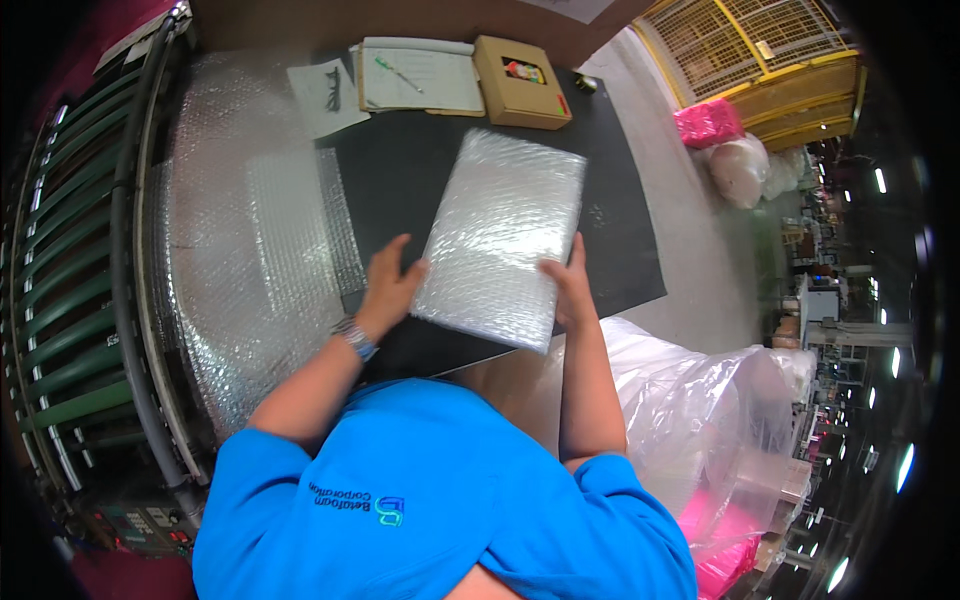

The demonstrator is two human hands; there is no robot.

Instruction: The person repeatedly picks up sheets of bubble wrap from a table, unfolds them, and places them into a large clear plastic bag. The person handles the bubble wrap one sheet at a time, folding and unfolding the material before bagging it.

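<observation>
A silvery stack of bubble wrap sheets (pixel 500 230) lies at a slant over the dark tabletop in front of me. My right hand (pixel 570 288) grips its right edge, thumb on top and fingers along the side. At the lower left edge is my left hand (pixel 390 285), thumb and fingers apart, the thumb tip at the stack's side. A watch (pixel 356 338) circles my left wrist. Left of the stack, more flat bubble wrap sheets (pixel 295 225) lie on the table, on a wide bubble wrap layer (pixel 205 260).
A cardboard box (pixel 520 82), a clipboard with papers (pixel 420 80) and a pen, and glasses (pixel 333 90) on a sheet sit at the table's far side. Green rollers (pixel 75 300) stand left. Clear plastic bags (pixel 680 410) bulge at the right; yellow mesh fencing (pixel 760 45) stands beyond.
</observation>
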